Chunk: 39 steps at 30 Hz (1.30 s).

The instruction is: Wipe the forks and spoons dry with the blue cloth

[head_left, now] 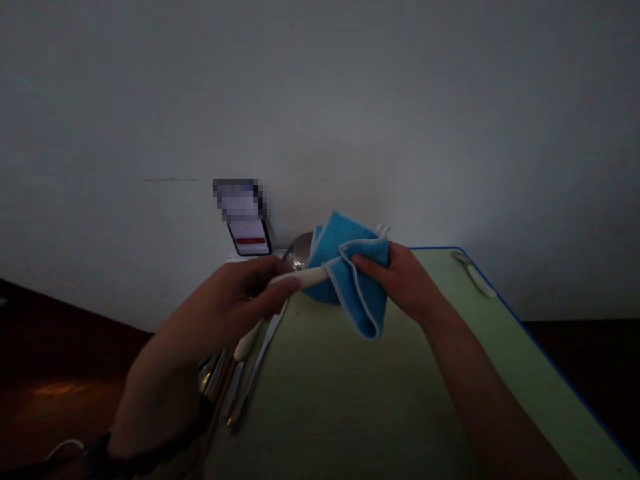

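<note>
My left hand [250, 293] is closed on the cream handle [310, 275] of a utensil, holding it level above the table. The utensil's other end is hidden inside a folded blue cloth [345, 237] with pale edging. My right hand [400, 273] grips the cloth around that covered end, thumb pressed on top. What kind of utensil it is cannot be seen. Just behind the cloth, a shiny metal bowl [299, 252] is partly hidden.
Several pieces of cutlery [255, 370] lie along the left side of the pale green table [350, 400]. A phone [250, 237] leans on the grey wall [320, 100]. Near the right edge lies a cream-handled utensil [475, 275] with a metal head.
</note>
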Available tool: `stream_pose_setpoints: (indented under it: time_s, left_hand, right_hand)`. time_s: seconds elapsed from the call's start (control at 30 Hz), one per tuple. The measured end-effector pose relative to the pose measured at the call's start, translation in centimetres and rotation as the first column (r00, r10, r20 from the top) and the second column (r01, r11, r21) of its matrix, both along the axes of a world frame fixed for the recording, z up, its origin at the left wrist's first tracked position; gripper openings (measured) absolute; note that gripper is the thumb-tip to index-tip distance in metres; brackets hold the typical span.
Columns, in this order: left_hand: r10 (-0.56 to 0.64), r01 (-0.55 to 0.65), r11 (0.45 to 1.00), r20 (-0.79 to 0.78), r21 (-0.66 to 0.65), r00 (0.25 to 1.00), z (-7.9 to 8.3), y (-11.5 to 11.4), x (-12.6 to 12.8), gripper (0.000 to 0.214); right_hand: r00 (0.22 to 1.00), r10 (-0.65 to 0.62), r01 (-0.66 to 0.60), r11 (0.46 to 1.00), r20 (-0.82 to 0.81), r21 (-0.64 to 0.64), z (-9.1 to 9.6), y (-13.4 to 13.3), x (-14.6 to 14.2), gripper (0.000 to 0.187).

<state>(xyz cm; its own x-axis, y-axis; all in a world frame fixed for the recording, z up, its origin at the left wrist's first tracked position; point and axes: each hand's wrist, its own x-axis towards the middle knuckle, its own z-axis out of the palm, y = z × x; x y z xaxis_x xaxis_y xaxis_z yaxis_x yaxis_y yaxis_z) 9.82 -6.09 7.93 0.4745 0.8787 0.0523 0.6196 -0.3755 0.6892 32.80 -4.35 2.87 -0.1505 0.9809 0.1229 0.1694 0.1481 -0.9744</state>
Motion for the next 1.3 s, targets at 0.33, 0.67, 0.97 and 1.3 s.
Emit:
stream_pose_setpoints:
  time_s: [0.33,0.67,0.97,1.3]
  left_hand:
    - [-0.074,0.087,0.993,-0.152,0.078,0.986,0.3,-0.1,1.0,0.028]
    - [-0.114,0.126,0.991,-0.208,0.048,0.972,0.0,0.1,0.7,0.028]
    - [-0.122,0.136,0.989,-0.199,0.06,0.972,-0.2,0.0,0.6,0.028]
    - [-0.095,0.109,0.99,-0.147,0.087,0.985,-0.3,0.3,1.9,0.029]
  right_hand:
    - [0.874,0.292,-0.298,0.954,0.389,-0.046,2.5,-0.5,1.7,0.028]
    - [0.895,0.211,-0.193,0.977,0.393,-0.087,3.2,-1.2,4.4,0.034]
    - [0.993,0.096,-0.089,0.991,0.063,-0.101,2.2,-0.9,3.5,0.048]
    - [0.906,0.36,-0.331,0.93,0.223,-0.16,2.8,-1.4,0.7,0.042]
